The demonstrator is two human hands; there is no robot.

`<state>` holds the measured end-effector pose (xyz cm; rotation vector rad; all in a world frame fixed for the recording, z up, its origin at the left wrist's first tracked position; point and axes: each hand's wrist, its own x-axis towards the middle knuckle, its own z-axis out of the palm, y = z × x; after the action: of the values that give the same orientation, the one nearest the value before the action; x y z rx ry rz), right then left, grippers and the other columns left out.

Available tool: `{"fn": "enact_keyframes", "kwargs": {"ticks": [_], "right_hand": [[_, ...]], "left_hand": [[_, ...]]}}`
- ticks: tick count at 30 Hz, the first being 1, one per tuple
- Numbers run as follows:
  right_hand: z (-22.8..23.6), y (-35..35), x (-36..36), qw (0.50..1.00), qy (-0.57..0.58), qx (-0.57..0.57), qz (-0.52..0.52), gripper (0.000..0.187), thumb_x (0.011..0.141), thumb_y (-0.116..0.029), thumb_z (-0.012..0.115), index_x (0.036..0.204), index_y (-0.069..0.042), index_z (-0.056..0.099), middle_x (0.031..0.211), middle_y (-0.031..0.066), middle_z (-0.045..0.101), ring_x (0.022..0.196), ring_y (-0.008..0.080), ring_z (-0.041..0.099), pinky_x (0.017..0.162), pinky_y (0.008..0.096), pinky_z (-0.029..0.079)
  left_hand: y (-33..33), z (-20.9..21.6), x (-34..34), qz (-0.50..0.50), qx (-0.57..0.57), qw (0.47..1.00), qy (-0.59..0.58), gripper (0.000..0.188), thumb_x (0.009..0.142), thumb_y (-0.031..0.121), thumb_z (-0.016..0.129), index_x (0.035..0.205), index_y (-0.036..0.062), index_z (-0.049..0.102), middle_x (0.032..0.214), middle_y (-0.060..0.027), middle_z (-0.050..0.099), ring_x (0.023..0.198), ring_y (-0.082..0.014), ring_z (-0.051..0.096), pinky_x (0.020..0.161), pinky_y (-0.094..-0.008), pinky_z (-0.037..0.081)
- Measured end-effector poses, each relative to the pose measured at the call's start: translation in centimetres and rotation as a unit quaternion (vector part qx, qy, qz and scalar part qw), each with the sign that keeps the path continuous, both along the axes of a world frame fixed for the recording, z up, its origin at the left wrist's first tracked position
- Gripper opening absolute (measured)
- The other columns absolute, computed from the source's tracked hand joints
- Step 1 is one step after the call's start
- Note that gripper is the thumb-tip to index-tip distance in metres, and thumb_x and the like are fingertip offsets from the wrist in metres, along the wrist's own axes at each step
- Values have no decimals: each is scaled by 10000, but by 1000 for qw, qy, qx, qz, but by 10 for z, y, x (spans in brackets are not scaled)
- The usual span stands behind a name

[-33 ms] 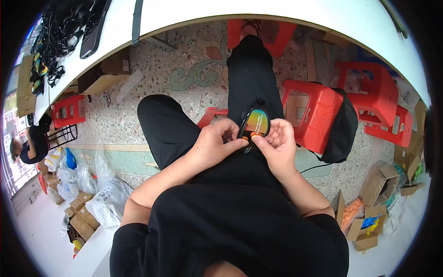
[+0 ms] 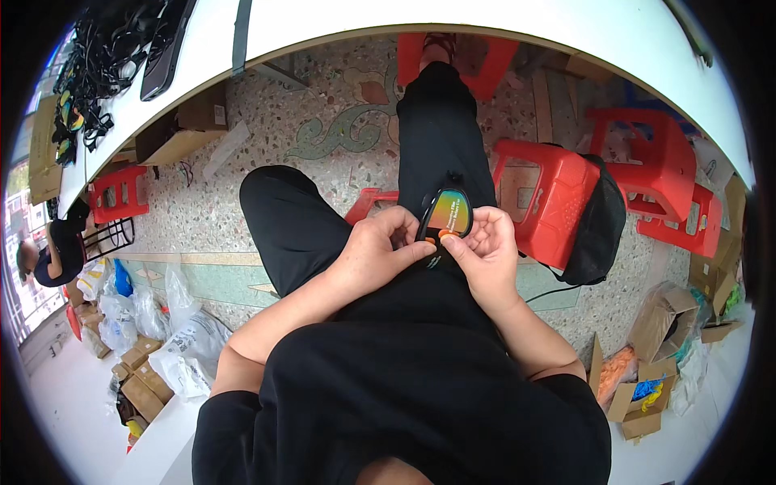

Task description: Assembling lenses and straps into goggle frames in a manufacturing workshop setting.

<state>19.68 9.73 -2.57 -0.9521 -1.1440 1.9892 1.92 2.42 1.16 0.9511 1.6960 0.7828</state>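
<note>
Left hand [image 2: 380,241]: closed on the black-rimmed eyewear [image 2: 447,213], thumb and fingers meeting its edge toward 7 and 8 o'clock.
Right hand [image 2: 491,249]: closed on the same piece — thumb at its 6 o'clock edge, fingers curled near its 4 o'clock side, some of them partly hidden.
Eyewear: above the lap, over the right thigh [image 2: 443,133], held between the two hands; whether it touches the dark trousers I cannot tell.
Lens [image 2: 453,206]: mirrored green, yellow and orange, facing up, with pale lettering across it.
Orange spots [image 2: 446,234]: right by the thumb tips — too small to tell what they belong to.
White table [image 2: 323,24]: at 12 o'clock from the eyewear, its curved edge beyond the knees.
Tangled black straps [image 2: 105,69]: on the tabletop toward 10 o'clock, just beside a dark flat device [image 2: 168,56].
Red stool [image 2: 554,202]: near, at 3 o'clock, a black bag [image 2: 600,234] against its far side.
Open cartons [image 2: 643,396]: on the floor between 4 and 5 o'clock.
Plastic bags [image 2: 190,347]: at 8 o'clock, near small brown boxes [image 2: 148,388].
Another person [image 2: 58,255]: well apart, at 9 o'clock.
</note>
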Motion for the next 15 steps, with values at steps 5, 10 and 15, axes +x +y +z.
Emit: {"fn": "enact_keyframes", "kwargs": {"ticks": [5,10,15], "right_hand": [[1,-3,-1,999,-41,22,-9,433,841,69,714,1162,-7,433,990,56,564,853,84,596,742,215,516],[4,20,9,984,-79,146,60,566,817,55,738,1288,5,429,963,54,575,849,109,616,741,231,534],[27,91,18,758,-260,507,318,684,666,-24,804,1300,-85,554,908,101,596,753,242,637,691,340,555]], "left_hand": [[-7,-2,22,25,82,989,118,272,785,107,797,804,28,537,709,-55,563,605,-156,561,556,-293,466],[4,-4,19,10,122,980,159,254,788,135,776,827,24,552,719,-104,570,628,-264,599,566,-363,483],[7,-17,6,-38,176,973,140,239,814,176,761,933,26,617,867,-128,645,796,-287,653,692,-378,512]]}}
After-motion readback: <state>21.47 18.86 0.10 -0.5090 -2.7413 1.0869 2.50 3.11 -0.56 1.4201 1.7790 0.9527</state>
